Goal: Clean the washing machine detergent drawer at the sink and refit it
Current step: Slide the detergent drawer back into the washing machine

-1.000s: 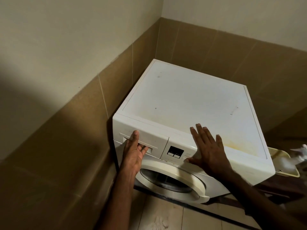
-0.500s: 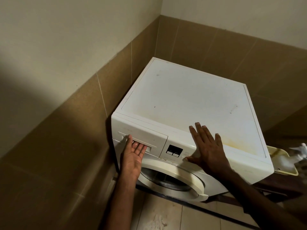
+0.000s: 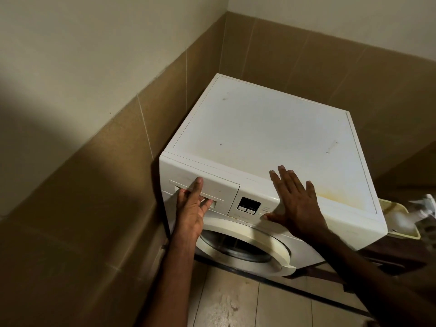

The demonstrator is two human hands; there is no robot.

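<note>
A white front-loading washing machine (image 3: 259, 138) stands in a tiled corner. Its detergent drawer (image 3: 221, 188) sits at the top left of the front panel and looks flush with the panel. My left hand (image 3: 191, 213) holds the drawer's handle, with the fingers reaching into the recess from below and the thumb lying on the drawer face above it. My right hand (image 3: 295, 204) rests flat with spread fingers on the machine's front top edge, right of the small dark display (image 3: 249, 205).
The round door (image 3: 264, 239) below the panel stands slightly ajar. Brown tiled walls close in on the left and behind. A cream tray (image 3: 401, 234) holding white items sits beside the machine on the right. Pale floor tiles (image 3: 231, 303) lie in front.
My left hand turned from palm-up under the handle to a hold with the thumb set on the drawer face. The right hand stayed put.
</note>
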